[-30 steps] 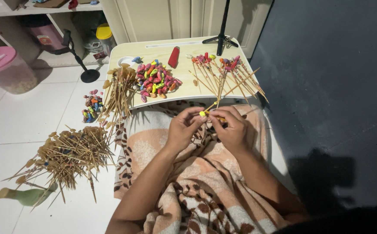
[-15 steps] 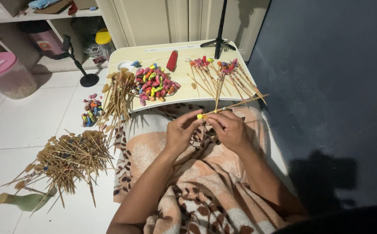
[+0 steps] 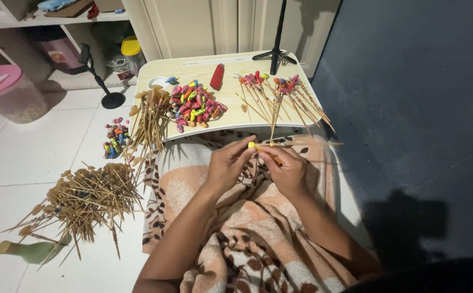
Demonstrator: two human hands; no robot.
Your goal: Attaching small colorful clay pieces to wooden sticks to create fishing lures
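Both hands closed on one stick at the surface edge.
My left hand (image 3: 228,163) pinches its yellow tip (image 3: 251,145); my right hand (image 3: 288,169) grips the stick (image 3: 269,155). Balloon pile (image 3: 196,106) lies beyond, finished sticks (image 3: 280,97) beside it on the surface (image 3: 231,73).

A pink-lidded tub (image 3: 9,93) stood on the white floor beside a shelf unit (image 3: 41,21). A black tripod (image 3: 276,43) rose behind the lap table (image 3: 155,68), and what looked like a green bottle (image 3: 27,252) lay near the floor's edge.

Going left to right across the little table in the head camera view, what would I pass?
Bundle of bare wooden sticks → heap of small colourful balloons → red oblong object → wooden sticks tipped with balloons.
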